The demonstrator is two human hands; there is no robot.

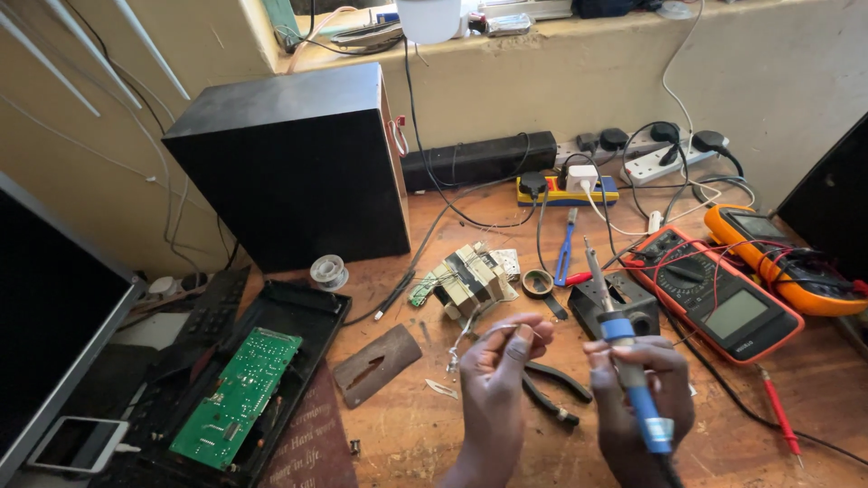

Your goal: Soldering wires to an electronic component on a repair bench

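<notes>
**While both hands work over the wooden bench**

While the right hand [637, 389] is closed around a blue-handled soldering iron [624, 348], tip pointing up and away, the left hand [497, 370] pinches a thin wire [466, 339] between its fingertips. Black pliers [551, 389] lie just under the hands. A small transformer [466, 280] sits beyond them, a red multimeter [714, 294] to the right.

A speaker box [294, 163] is set at the back left of the table [434, 425], with a circuit board [237, 398] laid in an open case [298, 312] before it. Two meters [714, 294] are placed at the right, behind the soldering iron [624, 361]; pliers [551, 389] are laid between the hands.
</notes>
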